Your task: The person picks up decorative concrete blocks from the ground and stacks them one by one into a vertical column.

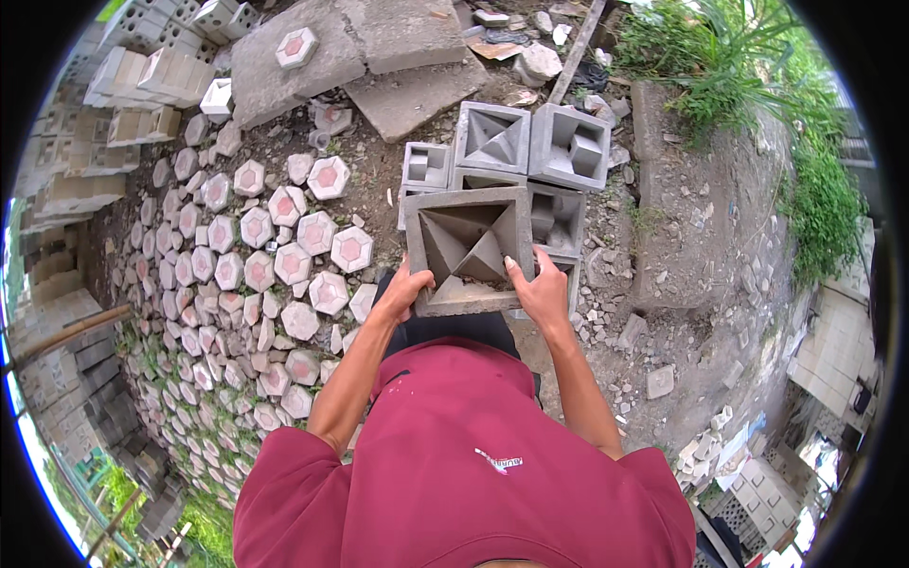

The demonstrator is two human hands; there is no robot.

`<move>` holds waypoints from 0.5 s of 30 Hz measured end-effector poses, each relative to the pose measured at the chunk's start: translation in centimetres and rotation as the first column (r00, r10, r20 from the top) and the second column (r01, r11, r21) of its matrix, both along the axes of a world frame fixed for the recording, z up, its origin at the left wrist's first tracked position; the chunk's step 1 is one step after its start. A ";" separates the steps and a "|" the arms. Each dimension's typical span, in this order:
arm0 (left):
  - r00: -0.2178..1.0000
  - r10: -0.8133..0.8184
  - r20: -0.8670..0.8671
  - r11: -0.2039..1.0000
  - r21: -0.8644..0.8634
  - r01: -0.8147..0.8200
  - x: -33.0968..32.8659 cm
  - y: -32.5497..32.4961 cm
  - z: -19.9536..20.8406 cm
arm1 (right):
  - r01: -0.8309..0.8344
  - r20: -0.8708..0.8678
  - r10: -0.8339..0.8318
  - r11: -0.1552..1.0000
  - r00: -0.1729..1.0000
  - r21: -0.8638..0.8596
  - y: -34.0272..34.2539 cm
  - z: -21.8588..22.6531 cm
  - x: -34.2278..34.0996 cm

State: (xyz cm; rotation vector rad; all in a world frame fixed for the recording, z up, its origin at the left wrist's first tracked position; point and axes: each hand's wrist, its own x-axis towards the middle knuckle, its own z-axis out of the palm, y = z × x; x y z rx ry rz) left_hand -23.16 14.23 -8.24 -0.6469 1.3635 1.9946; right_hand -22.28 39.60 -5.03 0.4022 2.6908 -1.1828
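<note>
Between my two hands is a square grey concrete ventilation block (471, 197), its open face toward me, with slanted triangular fins meeting near the middle. My left hand (404, 287) grips its lower left side. On the lower right side, my right hand (540, 286) is closed with the thumb over the front rim. Just beyond stand several more concrete blocks: one with similar fins (492, 138), one with a stepped inside (571, 147) to its right, and a smaller one (426, 166) to the left. The held block partly hides those behind it.
Hexagonal pavers (256, 227) with reddish centres cover the ground at left. Broken concrete slabs (407, 95) lie at the far side, one bearing a single hexagonal paver (296, 47). Rubble and a long concrete ledge (677, 218) are at right. Stacked blocks (147, 76) line the far left.
</note>
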 end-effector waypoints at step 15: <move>0.832 0.526 -0.177 0.822 -0.145 -0.551 8.8 -22.0 7.6 | -0.156 0.151 0.311 0.771 0.938 -0.618 -26.9 6.3 -4.0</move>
